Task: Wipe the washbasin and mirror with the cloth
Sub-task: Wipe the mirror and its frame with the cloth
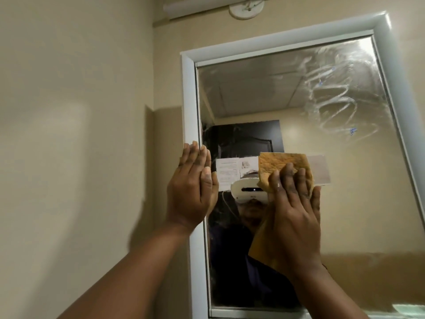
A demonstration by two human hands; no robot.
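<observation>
Orange cloth [282, 166] lies flat on the mirror [264, 93] glass, mid-height. Right hand [294, 210] presses it, fingers straight and spread. Left hand [195, 187] flat, fingers together, against the white frame [189, 100], left edge. Smear streaks [333, 95] upper right.

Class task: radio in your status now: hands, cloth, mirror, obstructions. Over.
Left hand flat against the frame, left side. Right hand pressing cloth flat on mirror. Smear streaks upper right; nothing in the way.

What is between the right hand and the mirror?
The orange cloth: in the head view the right hand presses it flat against the mirror glass, with its top edge sticking out above the fingers.
</observation>
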